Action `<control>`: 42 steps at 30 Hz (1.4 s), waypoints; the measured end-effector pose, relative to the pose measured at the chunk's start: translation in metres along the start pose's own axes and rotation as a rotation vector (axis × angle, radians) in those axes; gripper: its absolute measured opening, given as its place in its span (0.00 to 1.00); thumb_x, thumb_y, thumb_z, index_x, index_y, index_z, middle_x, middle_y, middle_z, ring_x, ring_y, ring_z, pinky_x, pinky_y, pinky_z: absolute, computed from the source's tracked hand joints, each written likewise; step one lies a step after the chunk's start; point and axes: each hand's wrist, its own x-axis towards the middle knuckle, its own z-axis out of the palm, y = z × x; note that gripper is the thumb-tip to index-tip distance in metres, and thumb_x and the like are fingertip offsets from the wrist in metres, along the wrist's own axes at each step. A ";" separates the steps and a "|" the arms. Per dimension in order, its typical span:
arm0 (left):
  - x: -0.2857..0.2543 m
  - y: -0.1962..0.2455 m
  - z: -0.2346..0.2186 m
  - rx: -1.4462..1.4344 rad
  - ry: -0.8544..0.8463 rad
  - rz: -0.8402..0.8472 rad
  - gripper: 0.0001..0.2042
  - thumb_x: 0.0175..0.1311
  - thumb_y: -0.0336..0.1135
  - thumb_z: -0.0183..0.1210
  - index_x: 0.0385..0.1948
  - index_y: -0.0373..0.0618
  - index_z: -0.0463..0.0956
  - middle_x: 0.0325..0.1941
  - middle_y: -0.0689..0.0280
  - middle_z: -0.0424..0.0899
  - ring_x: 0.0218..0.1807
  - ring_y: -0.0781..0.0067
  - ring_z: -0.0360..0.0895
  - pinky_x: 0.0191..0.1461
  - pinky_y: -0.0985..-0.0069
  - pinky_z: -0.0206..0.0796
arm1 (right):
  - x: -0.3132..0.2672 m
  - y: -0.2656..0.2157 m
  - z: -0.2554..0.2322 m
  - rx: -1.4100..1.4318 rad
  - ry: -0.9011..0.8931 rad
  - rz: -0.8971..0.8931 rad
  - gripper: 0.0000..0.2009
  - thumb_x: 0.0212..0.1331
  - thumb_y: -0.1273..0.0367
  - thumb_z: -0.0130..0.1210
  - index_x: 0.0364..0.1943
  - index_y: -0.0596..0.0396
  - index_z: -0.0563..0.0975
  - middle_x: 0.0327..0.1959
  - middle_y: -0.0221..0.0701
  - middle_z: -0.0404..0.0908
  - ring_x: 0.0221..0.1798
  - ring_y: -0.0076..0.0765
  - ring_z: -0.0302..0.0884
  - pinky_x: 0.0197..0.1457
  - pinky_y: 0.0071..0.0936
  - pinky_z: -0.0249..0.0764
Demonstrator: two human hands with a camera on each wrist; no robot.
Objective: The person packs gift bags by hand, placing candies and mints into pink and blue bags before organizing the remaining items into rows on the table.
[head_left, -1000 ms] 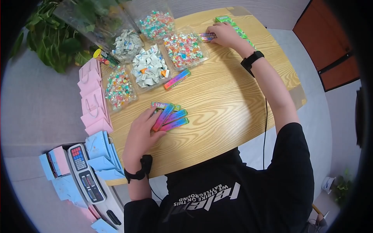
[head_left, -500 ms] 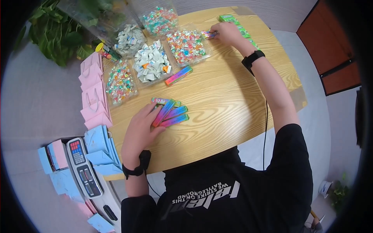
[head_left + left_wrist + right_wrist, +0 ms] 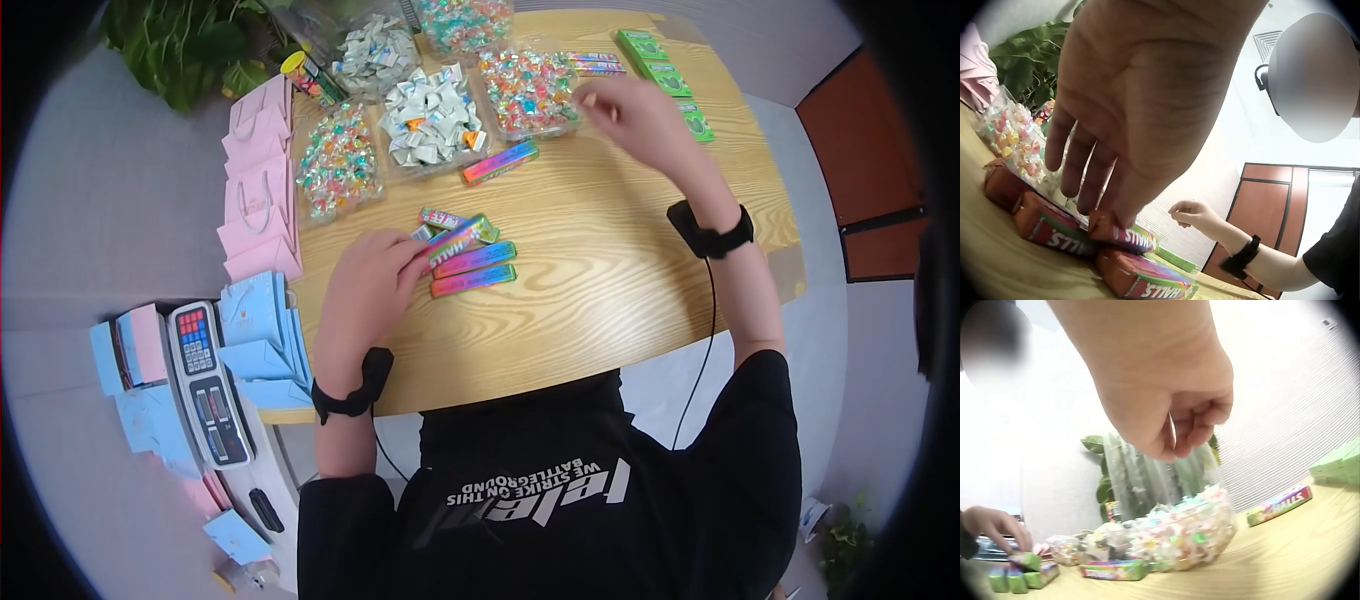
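Note:
My left hand (image 3: 368,285) pinches a rainbow-coloured HALLS candy pack (image 3: 455,243) between thumb and fingers, tilted over others of its kind. Two more HALLS packs (image 3: 474,280) lie side by side just below it, and another (image 3: 440,217) lies behind. In the left wrist view the held pack (image 3: 1119,234) sits at the fingertips, above the other packs (image 3: 1147,275). My right hand (image 3: 645,125) hovers over the far right of the table with fingers loosely curled; the right wrist view shows nothing in it. Beyond it, HALLS packs (image 3: 597,64) lie beside a candy tub.
Clear tubs of wrapped candies (image 3: 530,90) and white sachets (image 3: 432,115) line the back. A single HALLS pack (image 3: 500,162) lies before them. Green boxes (image 3: 665,78) form a row at the far right. Pink bags (image 3: 255,200), blue bags (image 3: 255,340) and a scale (image 3: 210,385) stand left.
My right hand has let go of the HALLS packs by the far tub and drawn back toward me. My left hand has lifted and turned the top pack of its pile.

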 end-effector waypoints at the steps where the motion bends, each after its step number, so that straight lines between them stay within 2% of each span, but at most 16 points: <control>1: 0.002 -0.002 0.003 0.026 0.030 0.030 0.11 0.59 0.34 0.61 0.40 0.39 0.80 0.39 0.58 0.81 0.44 0.55 0.76 0.48 0.63 0.66 | -0.008 -0.009 0.003 0.017 -0.146 -0.091 0.12 0.57 0.67 0.57 0.46 0.45 0.80 0.31 0.34 0.82 0.34 0.42 0.80 0.37 0.37 0.76; 2: 0.003 -0.002 0.005 0.051 0.060 0.062 0.10 0.60 0.33 0.60 0.40 0.39 0.80 0.36 0.59 0.80 0.42 0.55 0.75 0.46 0.63 0.66 | -0.014 -0.017 0.007 0.033 -0.290 -0.182 0.15 0.58 0.66 0.57 0.50 0.43 0.78 0.28 0.35 0.81 0.29 0.43 0.79 0.34 0.38 0.76; 5: 0.007 0.001 0.006 0.081 0.042 0.041 0.10 0.61 0.33 0.59 0.41 0.39 0.79 0.37 0.58 0.80 0.42 0.55 0.75 0.46 0.64 0.66 | -0.022 -0.039 0.038 -0.067 -0.181 -0.277 0.10 0.57 0.67 0.55 0.42 0.49 0.81 0.26 0.33 0.83 0.33 0.45 0.82 0.35 0.39 0.76; 6: 0.007 0.002 0.006 0.083 0.039 0.048 0.10 0.61 0.33 0.59 0.41 0.39 0.79 0.37 0.58 0.80 0.42 0.55 0.75 0.46 0.64 0.66 | -0.019 -0.045 0.047 -0.068 -0.176 -0.271 0.10 0.57 0.67 0.55 0.42 0.49 0.81 0.26 0.33 0.83 0.33 0.45 0.82 0.35 0.39 0.76; 8: 0.004 0.004 0.007 0.057 0.076 0.040 0.12 0.61 0.34 0.60 0.44 0.40 0.78 0.38 0.58 0.80 0.43 0.55 0.75 0.47 0.63 0.66 | -0.013 -0.052 0.062 -0.291 -0.379 -0.245 0.08 0.55 0.69 0.55 0.38 0.52 0.79 0.28 0.34 0.83 0.35 0.46 0.82 0.36 0.40 0.77; 12: -0.008 0.000 0.002 0.001 0.021 0.023 0.16 0.59 0.35 0.61 0.48 0.41 0.77 0.41 0.58 0.80 0.45 0.54 0.75 0.50 0.63 0.66 | -0.015 -0.052 0.086 -0.317 -0.315 -0.261 0.05 0.54 0.71 0.53 0.34 0.53 0.77 0.31 0.36 0.83 0.37 0.44 0.82 0.36 0.40 0.76; 14: -0.013 -0.004 0.001 0.004 0.023 0.030 0.18 0.58 0.36 0.62 0.50 0.42 0.76 0.44 0.57 0.80 0.47 0.54 0.75 0.53 0.64 0.66 | -0.020 -0.048 0.082 -0.215 -0.242 -0.276 0.04 0.54 0.70 0.55 0.32 0.53 0.76 0.31 0.36 0.82 0.37 0.44 0.81 0.36 0.39 0.76; 20: -0.012 -0.009 -0.004 -0.045 -0.033 0.021 0.19 0.57 0.35 0.63 0.50 0.42 0.76 0.44 0.56 0.81 0.46 0.53 0.76 0.53 0.64 0.67 | -0.042 -0.020 0.048 -0.186 -0.254 -0.266 0.08 0.53 0.64 0.60 0.33 0.50 0.76 0.30 0.33 0.81 0.35 0.45 0.80 0.34 0.38 0.74; 21: -0.009 -0.007 -0.007 -0.055 -0.030 0.025 0.19 0.57 0.35 0.63 0.50 0.42 0.76 0.44 0.56 0.81 0.46 0.53 0.76 0.53 0.64 0.67 | -0.047 -0.016 0.045 -0.196 -0.260 -0.265 0.08 0.53 0.64 0.60 0.33 0.50 0.76 0.30 0.33 0.81 0.35 0.45 0.80 0.34 0.38 0.74; 23: -0.002 -0.003 -0.013 -0.084 -0.173 -0.093 0.19 0.56 0.35 0.63 0.51 0.42 0.77 0.43 0.56 0.81 0.45 0.54 0.77 0.51 0.65 0.68 | -0.057 -0.011 0.038 -0.148 -0.272 -0.237 0.10 0.52 0.64 0.62 0.37 0.48 0.78 0.30 0.32 0.79 0.36 0.42 0.79 0.36 0.36 0.74; 27: 0.008 -0.003 -0.015 -0.017 -0.137 -0.025 0.21 0.54 0.37 0.65 0.51 0.42 0.77 0.43 0.56 0.81 0.44 0.56 0.78 0.49 0.67 0.70 | -0.064 -0.014 0.026 -0.188 -0.311 -0.196 0.11 0.51 0.65 0.63 0.39 0.47 0.79 0.32 0.30 0.78 0.37 0.38 0.78 0.36 0.34 0.74; 29: 0.021 0.007 -0.022 -0.045 -0.192 -0.089 0.23 0.52 0.38 0.67 0.52 0.42 0.77 0.44 0.55 0.82 0.44 0.57 0.78 0.48 0.68 0.70 | -0.063 -0.021 0.022 -0.148 -0.114 -0.248 0.11 0.51 0.66 0.63 0.40 0.47 0.80 0.34 0.29 0.78 0.39 0.37 0.77 0.38 0.33 0.74; 33: 0.038 0.018 -0.023 -0.057 -0.229 -0.087 0.25 0.50 0.38 0.69 0.52 0.42 0.77 0.44 0.55 0.82 0.44 0.57 0.79 0.48 0.67 0.70 | -0.061 -0.013 0.032 -0.192 -0.098 -0.318 0.12 0.51 0.67 0.63 0.40 0.48 0.80 0.35 0.29 0.77 0.40 0.38 0.76 0.41 0.34 0.74; 36: 0.046 0.021 -0.018 -0.068 -0.202 -0.017 0.26 0.48 0.38 0.70 0.51 0.41 0.77 0.43 0.54 0.82 0.45 0.57 0.79 0.49 0.67 0.70 | -0.061 -0.003 0.029 -0.170 -0.186 -0.313 0.10 0.54 0.67 0.61 0.40 0.50 0.80 0.33 0.33 0.77 0.40 0.43 0.76 0.44 0.37 0.73; 38: 0.049 0.021 -0.015 -0.055 -0.212 0.021 0.26 0.46 0.37 0.70 0.50 0.40 0.77 0.43 0.53 0.82 0.46 0.56 0.79 0.49 0.67 0.70 | -0.061 0.004 0.020 -0.081 -0.420 -0.119 0.09 0.58 0.67 0.58 0.41 0.51 0.79 0.33 0.36 0.78 0.41 0.46 0.77 0.45 0.39 0.73; 42: 0.050 0.009 0.000 -0.068 -0.181 0.119 0.24 0.46 0.34 0.68 0.49 0.40 0.77 0.44 0.53 0.82 0.47 0.54 0.78 0.50 0.66 0.70 | -0.065 0.022 0.005 -0.132 -0.372 0.023 0.10 0.63 0.63 0.53 0.41 0.51 0.79 0.37 0.37 0.80 0.44 0.48 0.77 0.44 0.40 0.73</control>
